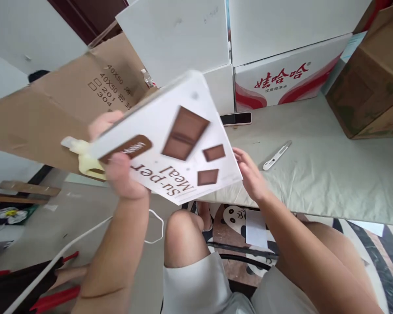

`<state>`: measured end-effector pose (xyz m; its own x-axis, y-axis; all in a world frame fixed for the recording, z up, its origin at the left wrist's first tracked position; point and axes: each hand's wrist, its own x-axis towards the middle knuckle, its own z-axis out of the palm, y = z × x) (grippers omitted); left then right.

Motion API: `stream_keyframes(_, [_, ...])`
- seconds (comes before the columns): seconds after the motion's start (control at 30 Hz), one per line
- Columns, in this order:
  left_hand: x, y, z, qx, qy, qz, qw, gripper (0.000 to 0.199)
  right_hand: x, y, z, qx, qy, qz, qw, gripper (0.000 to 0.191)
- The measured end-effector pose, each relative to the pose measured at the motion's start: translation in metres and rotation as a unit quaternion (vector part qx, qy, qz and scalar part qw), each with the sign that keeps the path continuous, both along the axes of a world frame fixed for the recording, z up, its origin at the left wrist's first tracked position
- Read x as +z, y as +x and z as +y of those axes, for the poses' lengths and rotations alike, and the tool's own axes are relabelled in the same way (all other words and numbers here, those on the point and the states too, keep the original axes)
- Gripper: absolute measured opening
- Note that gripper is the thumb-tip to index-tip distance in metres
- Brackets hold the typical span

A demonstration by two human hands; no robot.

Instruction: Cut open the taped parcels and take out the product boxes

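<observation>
A white cardboard box (pixel 190 91) with brown chocolate-bar pictures and the words "Su-per Meal" is held up, tilted, over the front of the table. My left hand (pixel 121 174) grips its left end, the thumb across the printed front and the fingers behind it. On the other side my right hand (pixel 250 176) touches the box's lower right edge with the fingers slightly bent; some fingertips are hidden behind the box. A pale yellow bottle (pixel 85 159) with a whitish nozzle shows just left of my left hand. The box and the left hand are blurred by motion.
On the cloth-covered table (pixel 330 174) lie a white utility knife (pixel 277 155) and a phone (pixel 237 118). White cartons (pixel 281 85) line the back. A brown carton (pixel 373 74) stands right; a large cardboard carton (pixel 62 100) is at left. A white cable (pixel 62 253) runs lower left.
</observation>
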<state>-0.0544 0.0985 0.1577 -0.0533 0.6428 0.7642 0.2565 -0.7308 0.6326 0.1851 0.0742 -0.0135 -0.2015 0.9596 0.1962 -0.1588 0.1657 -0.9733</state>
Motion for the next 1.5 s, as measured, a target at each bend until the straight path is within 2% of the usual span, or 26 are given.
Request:
stream_keyframes(0.07, [-0.023, 0.021, -0.004, -0.020, 0.052, -0.014, 0.998, 0.054, 0.014, 0.022, -0.015, 0.044, 0.016, 0.061, 0.997, 0.084])
stream_keyframes(0.1, [-0.034, 0.032, -0.004, -0.034, 0.046, -0.015, 0.998, 0.051, 0.020, 0.032, -0.022, 0.063, 0.029, 0.061, 0.996, 0.087])
stream_keyframes(0.17, [-0.055, 0.054, -0.001, -0.066, -0.037, -0.018, 0.997, 0.053, 0.025, 0.046, -0.035, 0.056, 0.043, 0.012, 0.997, 0.091])
stream_keyframes(0.23, [-0.072, 0.074, 0.003, -0.105, -0.159, -0.030, 0.981, 0.061, 0.022, 0.053, -0.043, -0.010, 0.037, -0.036, 0.999, 0.089])
stream_keyframes(0.33, [-0.094, 0.098, 0.004, -0.213, -0.326, -0.016, 0.921, 0.063, 0.007, 0.057, -0.045, -0.136, -0.019, -0.021, 0.990, 0.081])
stream_keyframes(0.4, [-0.106, 0.111, 0.006, -0.263, -0.387, 0.012, 0.884, 0.061, -0.003, 0.060, -0.036, -0.189, -0.062, 0.016, 0.980, 0.079])
stream_keyframes(0.47, [-0.113, 0.124, 0.015, -0.249, -0.412, 0.022, 0.876, 0.057, -0.008, 0.064, -0.016, -0.211, -0.083, 0.041, 0.973, 0.077])
stream_keyframes(0.53, [-0.110, 0.137, 0.035, -0.203, -0.415, 0.011, 0.887, 0.052, -0.003, 0.073, 0.016, -0.213, -0.076, 0.051, 0.973, 0.077])
stream_keyframes(0.57, [-0.104, 0.143, 0.049, -0.187, -0.411, 0.007, 0.892, 0.049, 0.004, 0.078, 0.036, -0.212, -0.066, 0.053, 0.974, 0.077])
stream_keyframes(0.63, [-0.083, 0.155, 0.080, -0.178, -0.373, -0.003, 0.911, 0.047, 0.026, 0.090, 0.077, -0.209, -0.025, 0.050, 0.976, 0.077])
stream_keyframes(0.73, [-0.041, 0.169, 0.120, -0.155, -0.400, -0.032, 0.903, 0.049, 0.070, 0.104, 0.129, -0.219, -0.002, 0.023, 0.976, 0.072])
stream_keyframes(0.8, [-0.019, 0.177, 0.131, -0.141, -0.395, -0.049, 0.906, 0.050, 0.093, 0.110, 0.146, -0.229, -0.004, 0.018, 0.973, 0.068])
stream_keyframes(0.87, [-0.011, 0.183, 0.128, -0.144, -0.373, -0.059, 0.915, 0.049, 0.101, 0.112, 0.146, -0.233, 0.004, 0.021, 0.972, 0.067])
stream_keyframes(0.93, [-0.021, 0.188, 0.113, -0.164, -0.356, -0.063, 0.918, 0.051, 0.091, 0.115, 0.126, -0.235, 0.023, 0.020, 0.972, 0.068])
stream_keyframes(0.97, [-0.033, 0.190, 0.102, -0.181, -0.355, -0.064, 0.915, 0.053, 0.080, 0.118, 0.110, -0.236, 0.028, 0.022, 0.971, 0.069])
stream_keyframes(1.03, [-0.065, 0.190, 0.074, -0.221, -0.377, -0.065, 0.897, 0.060, 0.050, 0.126, 0.067, -0.242, 0.017, 0.034, 0.969, 0.070])
stream_keyframes(1.13, [-0.121, 0.182, 0.032, -0.315, -0.478, -0.060, 0.818, 0.071, 0.002, 0.155, -0.012, -0.291, -0.045, 0.074, 0.953, 0.062])
stream_keyframes(1.17, [-0.137, 0.177, 0.021, -0.334, -0.500, -0.055, 0.797, 0.071, -0.011, 0.170, -0.038, -0.325, -0.075, 0.079, 0.939, 0.058])
stream_keyframes(1.23, [-0.162, 0.165, 0.005, -0.363, -0.505, -0.038, 0.782, 0.064, -0.027, 0.204, -0.084, -0.430, -0.154, 0.034, 0.889, 0.051])
stream_keyframes(1.27, [-0.170, 0.158, 0.001, -0.375, -0.501, -0.027, 0.780, 0.058, -0.030, 0.222, -0.102, -0.483, -0.198, -0.016, 0.853, 0.048])
stream_keyframes(1.37, [-0.185, 0.141, -0.001, -0.395, -0.490, -0.014, 0.777, 0.044, -0.023, 0.269, -0.136, -0.554, -0.256, -0.104, 0.785, 0.045])
stream_keyframes(1.5, [-0.190, 0.128, 0.001, -0.410, -0.489, -0.027, 0.769, 0.040, -0.006, 0.299, -0.135, -0.583, -0.324, -0.197, 0.718, 0.043])
